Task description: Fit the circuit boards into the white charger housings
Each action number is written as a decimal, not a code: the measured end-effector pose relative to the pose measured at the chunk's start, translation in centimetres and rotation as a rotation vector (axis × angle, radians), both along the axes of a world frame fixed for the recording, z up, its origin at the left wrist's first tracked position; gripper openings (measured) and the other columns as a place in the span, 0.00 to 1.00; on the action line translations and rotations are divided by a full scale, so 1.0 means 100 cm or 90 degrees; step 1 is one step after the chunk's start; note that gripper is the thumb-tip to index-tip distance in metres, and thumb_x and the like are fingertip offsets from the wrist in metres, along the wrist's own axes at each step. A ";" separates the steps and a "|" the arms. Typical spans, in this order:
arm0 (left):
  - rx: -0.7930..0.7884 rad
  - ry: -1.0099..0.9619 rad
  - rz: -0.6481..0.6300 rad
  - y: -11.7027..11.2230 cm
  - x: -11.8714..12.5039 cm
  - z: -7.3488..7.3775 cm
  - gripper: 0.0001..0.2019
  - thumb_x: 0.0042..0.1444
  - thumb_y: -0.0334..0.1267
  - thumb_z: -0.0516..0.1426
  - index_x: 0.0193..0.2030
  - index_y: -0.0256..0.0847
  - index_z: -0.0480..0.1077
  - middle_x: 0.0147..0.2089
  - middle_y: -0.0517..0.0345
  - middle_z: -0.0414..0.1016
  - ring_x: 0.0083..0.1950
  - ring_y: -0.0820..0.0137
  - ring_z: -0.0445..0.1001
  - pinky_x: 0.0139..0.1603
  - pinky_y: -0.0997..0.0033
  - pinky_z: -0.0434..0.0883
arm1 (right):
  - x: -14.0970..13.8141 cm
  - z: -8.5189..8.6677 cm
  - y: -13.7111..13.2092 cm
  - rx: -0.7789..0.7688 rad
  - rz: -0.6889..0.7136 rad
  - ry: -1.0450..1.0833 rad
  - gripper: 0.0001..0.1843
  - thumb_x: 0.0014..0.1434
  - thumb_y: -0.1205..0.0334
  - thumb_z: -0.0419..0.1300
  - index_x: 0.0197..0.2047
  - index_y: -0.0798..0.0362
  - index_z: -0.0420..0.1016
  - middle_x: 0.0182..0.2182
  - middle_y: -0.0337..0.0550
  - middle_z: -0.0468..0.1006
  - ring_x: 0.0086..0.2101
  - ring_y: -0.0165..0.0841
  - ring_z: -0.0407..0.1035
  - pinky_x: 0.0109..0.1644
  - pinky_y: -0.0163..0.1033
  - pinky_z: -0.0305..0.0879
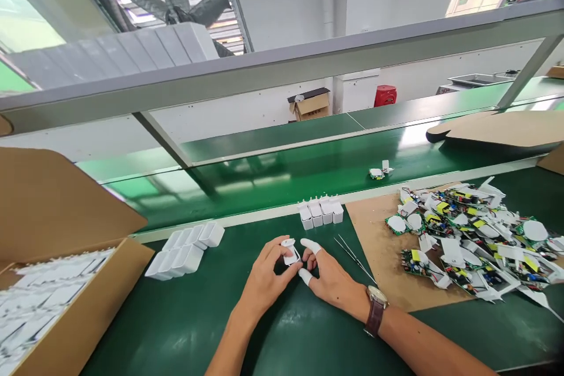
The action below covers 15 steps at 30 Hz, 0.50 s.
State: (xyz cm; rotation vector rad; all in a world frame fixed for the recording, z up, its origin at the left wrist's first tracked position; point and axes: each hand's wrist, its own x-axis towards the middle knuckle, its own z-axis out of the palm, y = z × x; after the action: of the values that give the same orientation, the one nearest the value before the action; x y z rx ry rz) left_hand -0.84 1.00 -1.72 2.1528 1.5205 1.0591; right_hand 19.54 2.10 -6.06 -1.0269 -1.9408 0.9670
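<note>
Between the fingertips and thumb of my left hand (268, 270) is a small white plastic housing (289, 251), held above the green work table. My right hand (328, 279) is just to its right, with white finger cots on the thumb and forefinger. Those two fingers are spread apart and hold nothing I can see; the other fingers curl behind them. A pair of thin metal tweezers (355, 258) lies beyond that hand. Further back stands a group of white charger-like housings (321, 213) with small prongs on top.
On the right, a brown cardboard sheet (374, 252) bears a heap of circuit boards (467, 235). White box-shaped covers (178, 252) stand in rows at left, near an open carton (106, 294) of white parts. One loose board (376, 174) rests on the green conveyor belt (282, 179) behind.
</note>
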 end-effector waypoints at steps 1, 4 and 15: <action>0.005 -0.001 0.015 0.004 -0.002 0.000 0.07 0.61 0.43 0.63 0.40 0.45 0.74 0.60 0.48 0.77 0.54 0.60 0.80 0.50 0.60 0.80 | 0.001 0.002 -0.001 0.001 0.001 -0.013 0.34 0.61 0.69 0.60 0.68 0.50 0.56 0.45 0.44 0.73 0.38 0.35 0.69 0.48 0.48 0.72; 0.000 -0.012 0.040 0.028 -0.009 0.002 0.08 0.60 0.45 0.61 0.41 0.45 0.75 0.61 0.48 0.77 0.52 0.61 0.81 0.51 0.59 0.81 | 0.003 0.010 -0.003 0.011 0.005 -0.048 0.30 0.63 0.68 0.58 0.66 0.50 0.58 0.44 0.44 0.73 0.38 0.35 0.70 0.46 0.46 0.72; -0.095 -0.037 -0.051 0.086 0.008 0.006 0.08 0.60 0.40 0.54 0.40 0.41 0.72 0.68 0.40 0.70 0.71 0.56 0.70 0.58 0.54 0.78 | 0.005 0.007 -0.004 0.204 -0.001 -0.069 0.16 0.60 0.70 0.56 0.51 0.50 0.67 0.38 0.41 0.70 0.31 0.34 0.65 0.37 0.40 0.68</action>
State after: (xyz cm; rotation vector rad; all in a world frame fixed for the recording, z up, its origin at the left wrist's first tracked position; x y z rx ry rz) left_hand -0.03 9.58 -1.11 2.0466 1.4271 0.9418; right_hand 20.08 1.75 -5.40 -0.9097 -2.0984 0.5826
